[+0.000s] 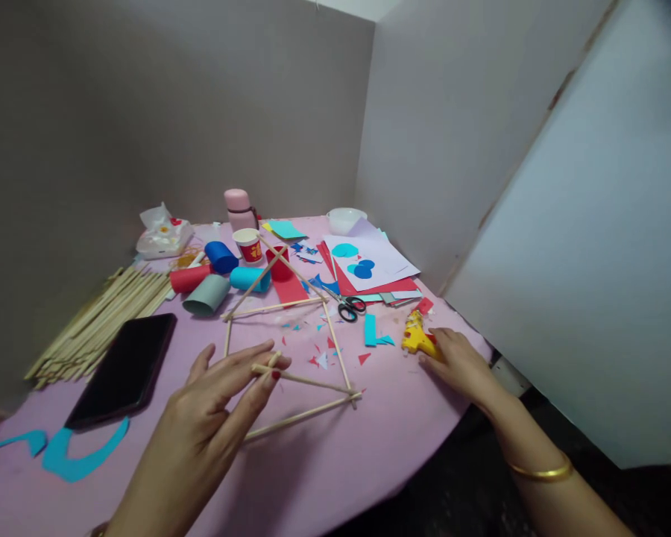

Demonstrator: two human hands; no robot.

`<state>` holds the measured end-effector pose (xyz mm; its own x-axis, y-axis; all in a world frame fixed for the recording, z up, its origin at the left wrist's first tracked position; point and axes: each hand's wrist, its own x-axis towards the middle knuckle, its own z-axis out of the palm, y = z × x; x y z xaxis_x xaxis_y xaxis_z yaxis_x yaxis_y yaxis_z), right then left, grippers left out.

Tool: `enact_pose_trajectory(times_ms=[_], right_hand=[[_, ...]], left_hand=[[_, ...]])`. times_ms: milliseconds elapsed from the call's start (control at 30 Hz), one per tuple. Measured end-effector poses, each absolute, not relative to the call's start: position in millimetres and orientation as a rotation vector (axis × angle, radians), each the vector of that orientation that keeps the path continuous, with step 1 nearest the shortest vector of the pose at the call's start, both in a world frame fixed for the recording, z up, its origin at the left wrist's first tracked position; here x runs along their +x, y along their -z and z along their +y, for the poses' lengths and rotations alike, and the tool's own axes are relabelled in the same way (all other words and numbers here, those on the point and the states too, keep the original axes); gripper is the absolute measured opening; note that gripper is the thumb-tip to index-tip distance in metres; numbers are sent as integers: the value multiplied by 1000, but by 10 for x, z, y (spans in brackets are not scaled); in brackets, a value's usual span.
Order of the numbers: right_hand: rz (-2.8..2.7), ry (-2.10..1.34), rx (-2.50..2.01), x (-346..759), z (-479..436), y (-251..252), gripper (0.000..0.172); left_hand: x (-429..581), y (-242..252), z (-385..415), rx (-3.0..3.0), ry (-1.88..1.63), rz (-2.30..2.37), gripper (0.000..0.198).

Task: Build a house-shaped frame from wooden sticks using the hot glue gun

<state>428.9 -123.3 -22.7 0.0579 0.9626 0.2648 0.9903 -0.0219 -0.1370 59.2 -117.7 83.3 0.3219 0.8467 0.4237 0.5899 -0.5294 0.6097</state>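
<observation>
A frame of thin wooden sticks (307, 380) lies on the pink table (324, 462), joined at several corners. My left hand (218, 395) reaches over its near corner, fingers stretched out, with the fingertips pinching a stick end near the joint. At the table's right edge, my right hand (458, 362) rests with its fingers closed on a yellow glue gun (417, 335). A gold bangle is on that wrist.
A black phone (124, 369) and a bundle of sticks (98, 317) lie at left. Paper rolls (209, 280), paper cups (249, 245), a pink flask (240, 209), scissors (350, 306), coloured sheets (369, 265) and paper scraps fill the back. Grey partition walls enclose the table.
</observation>
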Motion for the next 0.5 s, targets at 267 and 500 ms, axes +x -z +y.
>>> enact_pose_trajectory(times_ms=[267, 500], right_hand=[[-2040, 146, -1917, 4313, -1220, 332, 42], [-2108, 182, -1898, 4344, -1224, 443, 35]], left_hand=[[632, -969, -1241, 2237, -900, 1293, 29], [637, -1033, -1272, 2180, -880, 1256, 23]])
